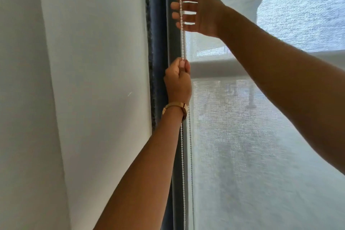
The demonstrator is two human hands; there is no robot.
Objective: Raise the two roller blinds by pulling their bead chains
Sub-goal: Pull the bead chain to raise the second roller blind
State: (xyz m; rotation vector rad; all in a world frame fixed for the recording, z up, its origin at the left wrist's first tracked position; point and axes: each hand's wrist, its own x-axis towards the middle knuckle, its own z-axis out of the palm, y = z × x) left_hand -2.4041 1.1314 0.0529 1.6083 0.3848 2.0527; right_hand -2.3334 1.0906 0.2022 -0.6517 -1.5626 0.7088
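Note:
A white bead chain (183, 45) hangs down along the dark window frame, just left of a sheer grey roller blind (252, 155) that covers the window. My left hand (178, 82), with a gold bracelet on its wrist, is clenched around the chain at mid height. Higher up, my right hand (197, 10) reaches in from the right with fingers spread apart behind the chain, not closed on it. A second strand of chain (190, 155) hangs beside the first below my left wrist. A pale horizontal band (214, 70) crosses the blind at the height of my left hand.
A white opaque curtain or blind (93, 80) fills the left half of the view. A dark vertical frame post (158, 43) separates it from the sheer blind. Blurred outdoor shapes show through the sheer fabric.

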